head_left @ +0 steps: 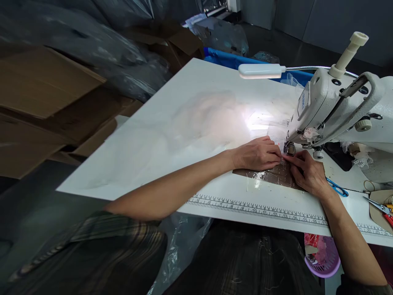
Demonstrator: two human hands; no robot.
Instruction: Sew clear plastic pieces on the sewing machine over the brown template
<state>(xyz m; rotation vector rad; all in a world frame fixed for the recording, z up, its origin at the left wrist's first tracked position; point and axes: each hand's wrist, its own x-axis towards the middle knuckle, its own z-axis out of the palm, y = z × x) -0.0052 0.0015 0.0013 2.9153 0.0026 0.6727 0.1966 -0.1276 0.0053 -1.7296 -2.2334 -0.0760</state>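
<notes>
A white sewing machine point(325, 102) stands at the right of the table, its presser foot point(289, 148) low over the work. Thin white sheer fabric point(278, 132) lies under the lamp's glare beside the foot. My left hand point(259, 153) is left of the foot, fingers curled and closed on the fabric's near edge. Just in front of the foot, my right hand point(308, 172) pinches the same fabric, its index finger stretched toward the left fingertips. The fabric between the fingers is mostly hidden. Under both hands lies a shiny brown taped sheet point(260, 175).
A printed ruler point(245, 209) runs along the table's front edge. Blue thread snips point(337, 187) lie beside my right wrist, red-handled scissors point(380, 207) farther right. A lamp point(260, 71) hangs above. Cardboard boxes point(39, 82) stand left; a purple basket point(325, 268) sits below.
</notes>
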